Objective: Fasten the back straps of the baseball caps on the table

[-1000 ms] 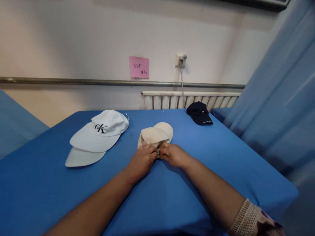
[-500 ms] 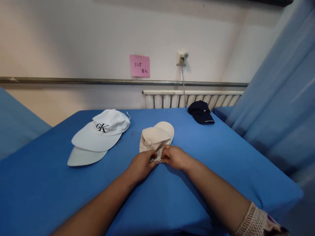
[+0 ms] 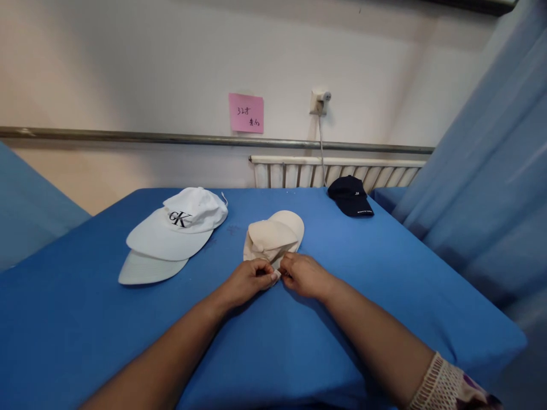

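A beige baseball cap (image 3: 273, 236) lies on the blue-covered table (image 3: 239, 353), its brim pointing away from me toward the wall. Both of my hands are at its near edge, by the back strap. My left hand (image 3: 252, 279) pinches a small pale end of the strap (image 3: 277, 274) between thumb and forefinger. Just right of it, my right hand (image 3: 302, 274) is closed with its fingertips on the same strap area; what exactly it grips is mostly hidden by the fingers.
At the left, a white cap with black letters (image 3: 192, 213) is stacked over a pale grey cap (image 3: 149, 269). A dark navy cap (image 3: 350, 195) sits at the far right corner. Behind are a radiator (image 3: 299, 172), a plugged-in cord (image 3: 321, 136) and a blue curtain (image 3: 491, 159).
The left fingers have shifted slightly at the strap, and a pale end now shows between thumb and forefinger. The right hand stays in nearly the same place. The view has moved a little.
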A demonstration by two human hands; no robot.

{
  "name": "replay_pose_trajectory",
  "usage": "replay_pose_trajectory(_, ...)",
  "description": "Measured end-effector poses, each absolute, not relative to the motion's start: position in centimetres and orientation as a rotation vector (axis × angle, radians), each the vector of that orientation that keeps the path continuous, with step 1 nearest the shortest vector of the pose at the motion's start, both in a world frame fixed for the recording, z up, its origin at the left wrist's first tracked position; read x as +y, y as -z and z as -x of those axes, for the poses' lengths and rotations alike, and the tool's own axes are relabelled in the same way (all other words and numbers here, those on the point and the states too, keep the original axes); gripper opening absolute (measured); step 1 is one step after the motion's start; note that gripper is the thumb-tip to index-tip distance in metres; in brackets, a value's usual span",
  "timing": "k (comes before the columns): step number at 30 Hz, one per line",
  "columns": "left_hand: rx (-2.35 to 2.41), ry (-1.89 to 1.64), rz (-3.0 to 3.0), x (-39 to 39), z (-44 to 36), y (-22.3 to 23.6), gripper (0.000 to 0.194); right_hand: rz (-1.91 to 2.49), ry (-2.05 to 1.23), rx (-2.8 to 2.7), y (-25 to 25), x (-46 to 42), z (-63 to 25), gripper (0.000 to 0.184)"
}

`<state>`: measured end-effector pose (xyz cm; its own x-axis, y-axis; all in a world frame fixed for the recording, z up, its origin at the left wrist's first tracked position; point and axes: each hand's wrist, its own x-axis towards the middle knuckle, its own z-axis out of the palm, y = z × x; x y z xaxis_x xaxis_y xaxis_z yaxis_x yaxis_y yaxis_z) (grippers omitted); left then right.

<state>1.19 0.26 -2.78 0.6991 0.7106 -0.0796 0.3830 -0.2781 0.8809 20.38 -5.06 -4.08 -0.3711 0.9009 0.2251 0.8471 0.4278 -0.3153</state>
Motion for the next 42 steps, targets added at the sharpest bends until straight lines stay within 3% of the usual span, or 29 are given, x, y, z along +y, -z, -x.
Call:
replay_pose_trajectory(5, 0.859, -0.395, -1.897, 0.6, -1.0, 2.7, 0.036, 1.525, -0.151, -2.348, 4.0, -5.2, -20.3, 0.008)
replay_pose_trajectory(14, 0.751, -0.335, -1.834, 0.6, -0.3, 2.2, 0.021, 1.492, -0.119, -2.352, 4.2, -5.2, -20.4, 0.011)
replay_pose_trajectory(22, 0.921, -0.427, -1.826, 1.3, -0.9, 3.5, 0.034, 1.482, -0.018, -2.381, 4.0, -5.1, -20.0, 0.008)
replay_pose_trajectory(31, 0.989, -0.571, -1.766, 0.6, -1.4, 4.1, 0.020, 1.424, 0.069, -2.382, 3.8, -5.3, -19.7, 0.008)
replay_pose_trajectory(34, 0.957, -0.543, -1.869, 0.4, -1.2, 3.9, 0.014, 1.426, 0.074, -2.383, 3.9, -5.3, -19.7, 0.007)
replay_pose_trajectory(39, 0.940, -0.419, -2.167, 0.0, -0.7, 2.4, 0.028, 1.403, 0.093, -2.373, 4.0, -5.2, -19.8, 0.007)
replay_pose_trajectory(42, 0.942, -0.385, -2.265, -0.4, -0.6, 1.3, 0.023, 1.411, 0.102, -2.358, 4.1, -5.1, -19.9, 0.007)
